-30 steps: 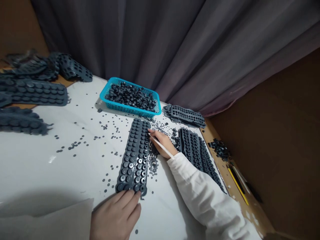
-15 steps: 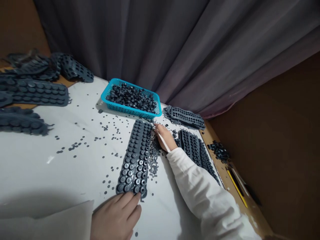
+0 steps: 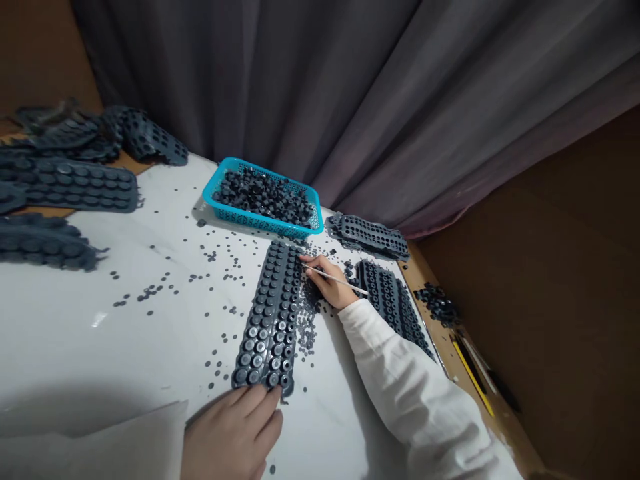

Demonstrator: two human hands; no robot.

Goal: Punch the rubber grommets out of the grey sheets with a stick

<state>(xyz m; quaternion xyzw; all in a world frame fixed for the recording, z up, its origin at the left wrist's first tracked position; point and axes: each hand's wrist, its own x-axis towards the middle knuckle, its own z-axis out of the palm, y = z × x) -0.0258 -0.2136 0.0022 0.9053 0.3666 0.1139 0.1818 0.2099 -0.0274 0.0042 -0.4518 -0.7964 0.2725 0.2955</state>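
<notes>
A long dark grey moulded rubber sheet (image 3: 270,313) with rows of round raised studs lies on the white table, its far end towards the basket. My left hand (image 3: 237,430) has its fingers bent over the near edge of this sheet; the thumb is hidden. In my right hand (image 3: 327,280) is a thin white stick (image 3: 345,282), pinched between the fingers. The hand is at the sheet's far right side, with the stick's front end by the outer row of studs. Small dark discs (image 3: 306,333) lie thickly beside that row.
A blue basket (image 3: 213,193) full of small dark rubber pieces stands at the back. Stacked sheets lie at right (image 3: 387,293) and back right (image 3: 373,235). More sheets (image 3: 83,183) lie at left. A yellow knife (image 3: 473,377) rests on the right edge. A grey curtain (image 3: 310,87) hangs behind.
My right hand has turned and shifted slightly nearer, closer to the right row of studs. The white stick now slants out across the hand to the right. My left hand has stayed in place.
</notes>
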